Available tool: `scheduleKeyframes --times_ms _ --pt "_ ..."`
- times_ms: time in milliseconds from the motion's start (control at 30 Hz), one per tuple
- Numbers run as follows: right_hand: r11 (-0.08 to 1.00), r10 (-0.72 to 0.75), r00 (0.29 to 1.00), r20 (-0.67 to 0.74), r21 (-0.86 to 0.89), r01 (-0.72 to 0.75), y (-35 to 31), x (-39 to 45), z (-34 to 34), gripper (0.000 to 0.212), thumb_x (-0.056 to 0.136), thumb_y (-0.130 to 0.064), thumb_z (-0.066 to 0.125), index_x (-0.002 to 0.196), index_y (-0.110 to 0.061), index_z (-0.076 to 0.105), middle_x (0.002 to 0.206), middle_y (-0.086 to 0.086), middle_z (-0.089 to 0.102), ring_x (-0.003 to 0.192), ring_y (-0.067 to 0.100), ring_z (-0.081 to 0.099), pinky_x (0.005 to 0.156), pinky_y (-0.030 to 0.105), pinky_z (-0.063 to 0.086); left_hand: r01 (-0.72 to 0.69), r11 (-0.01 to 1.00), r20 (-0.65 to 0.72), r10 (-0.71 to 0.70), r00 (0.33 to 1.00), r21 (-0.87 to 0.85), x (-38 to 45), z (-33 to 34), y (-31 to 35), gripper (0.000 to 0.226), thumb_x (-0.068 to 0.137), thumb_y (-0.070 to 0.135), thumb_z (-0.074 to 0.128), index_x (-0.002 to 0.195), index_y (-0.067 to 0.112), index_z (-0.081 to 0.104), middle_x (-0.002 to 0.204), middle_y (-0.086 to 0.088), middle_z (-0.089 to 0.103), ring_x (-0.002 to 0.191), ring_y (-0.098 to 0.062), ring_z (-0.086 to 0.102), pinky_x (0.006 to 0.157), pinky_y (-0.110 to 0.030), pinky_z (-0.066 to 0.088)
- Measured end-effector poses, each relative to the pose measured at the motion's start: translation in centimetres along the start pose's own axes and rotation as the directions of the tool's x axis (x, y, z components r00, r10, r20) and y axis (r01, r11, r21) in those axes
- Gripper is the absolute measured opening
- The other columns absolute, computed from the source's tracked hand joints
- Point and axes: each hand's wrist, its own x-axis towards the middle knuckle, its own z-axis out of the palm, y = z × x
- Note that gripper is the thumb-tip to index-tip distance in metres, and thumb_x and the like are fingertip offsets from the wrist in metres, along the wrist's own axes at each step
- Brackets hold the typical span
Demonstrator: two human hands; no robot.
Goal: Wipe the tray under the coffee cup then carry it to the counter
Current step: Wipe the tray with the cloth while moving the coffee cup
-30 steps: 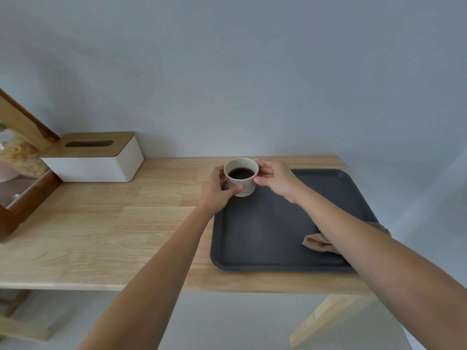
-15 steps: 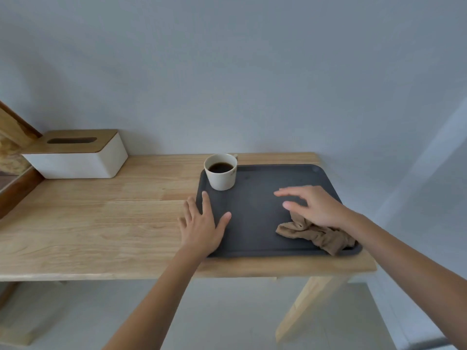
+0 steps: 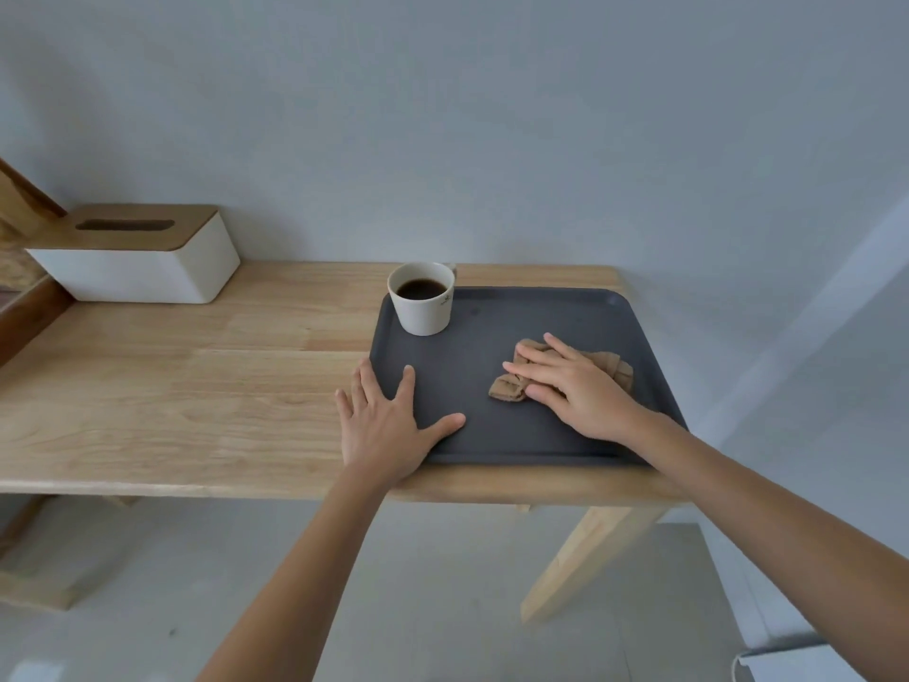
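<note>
No readable text, brand or number anywhere. Only mark: a small dark print on the side of the coffee cup (image 3: 422, 298), far side of the left hand (image 3: 388, 425) and to the left of the right hand (image 3: 573, 388), too small and blurred to read; can't tell if it's a logo or letters.

a white rectangular tissue box with a slotted wooden lid (image 3: 142, 258) sits at the back left of the light wooden table (image 3: 172, 386), close against the plain pale grey wall (image 3: 492, 115). a dark brown wooden frame (image 3: 24, 307) juts in at the left edge, touching the table. one slanted light wooden table leg (image 3: 575, 558) shows below, above the pale grey floor (image 3: 442, 607).
</note>
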Motion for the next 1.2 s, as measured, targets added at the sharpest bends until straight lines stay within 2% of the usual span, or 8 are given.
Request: scheduleKeyframes --times_ms 167,400,600,800,933,1067,1200 --pt "0.990 0.141 0.990 0.014 -0.020 -0.141 0.3 7.4 1.5 0.044 0.096 -0.045 0.030 0.139 -0.039 0.040 0.154 -0.005 0.035 0.147 0.025 0.019 0.118 0.052 0.021 0.001 1.000 0.014 -0.001 1.000 0.009 0.1 0.0 -0.1 0.105 0.068 0.089 0.025 0.152 0.030 0.007 0.158 -0.022 -0.010 0.147 -0.036 -0.009 0.118 -0.053 -0.001" --pt "0.981 0.190 0.982 -0.009 -0.027 -0.191 -0.7 12.7 1.2 0.040 0.100 -0.033 0.036 0.139 -0.031 0.044 0.153 -0.003 0.036 0.146 0.033 0.015 0.119 0.051 0.016 0.014 1.000 -0.001 -0.014 1.000 0.018 0.3 0.5 -0.2 0.106 0.066 0.091 0.018 0.152 0.029 0.005 0.158 -0.022 -0.009 0.147 -0.035 -0.008 0.118 -0.053 0.002" --pt "0.982 0.185 0.983 0.015 0.028 -0.186 1.1 10.9 -0.2 0.040 0.100 -0.031 0.036 0.140 -0.032 0.042 0.155 -0.007 0.031 0.148 0.031 0.009 0.119 0.051 0.014 0.032 0.999 -0.017 -0.031 0.999 0.020 0.2 0.6 -0.1 0.105 0.067 0.090 0.018 0.152 0.029 0.006 0.158 -0.022 -0.007 0.148 -0.035 -0.005 0.117 -0.054 0.007" --pt "0.941 0.337 0.939 -0.067 0.068 -0.332 4.9 7.4 -2.1 0.041 0.100 -0.029 0.038 0.141 -0.028 0.043 0.155 -0.006 0.031 0.147 0.032 0.011 0.120 0.044 0.010 0.044 0.999 -0.018 -0.044 0.999 0.012 0.1 0.4 0.0 0.105 0.067 0.090 0.018 0.152 0.029 0.007 0.158 -0.022 -0.006 0.147 -0.036 -0.004 0.117 -0.054 0.008" --pt "0.895 0.445 0.887 -0.119 0.090 -0.437 5.0 5.9 -2.3 0.042 0.101 -0.023 0.037 0.142 -0.019 0.042 0.155 0.001 0.032 0.145 0.036 0.017 0.120 0.040 0.009 0.044 0.999 -0.019 -0.044 0.999 0.000 0.0 0.5 0.1 0.104 0.068 0.089 0.020 0.152 0.029 0.008 0.158 -0.023 -0.006 0.147 -0.036 -0.006 0.118 -0.053 0.005" --pt "0.915 0.403 0.902 -0.156 0.093 -0.392 2.9 3.4 -1.7 0.042 0.100 -0.018 0.036 0.142 -0.013 0.040 0.152 0.008 0.037 0.143 0.028 0.028 0.120 0.036 0.008 0.035 0.999 -0.032 -0.035 0.999 -0.004 0.1 0.7 0.0 0.104 0.068 0.089 0.020 0.152 0.028 0.010 0.158 -0.023 -0.004 0.147 -0.037 -0.005 0.118 -0.051 0.006" --pt "0.941 0.332 0.929 -0.164 0.121 -0.315 -0.8 -1.7 -1.0 0.043 0.100 -0.019 0.040 0.143 -0.015 0.041 0.152 0.005 0.037 0.144 0.026 0.023 0.120 0.030 0.005 0.033 0.999 -0.045 -0.034 0.998 -0.011 0.2 0.8 0.0 0.103 0.069 0.089 0.021 0.151 0.027 0.012 0.157 -0.024 -0.003 0.147 -0.037 -0.004 0.118 -0.051 0.007"
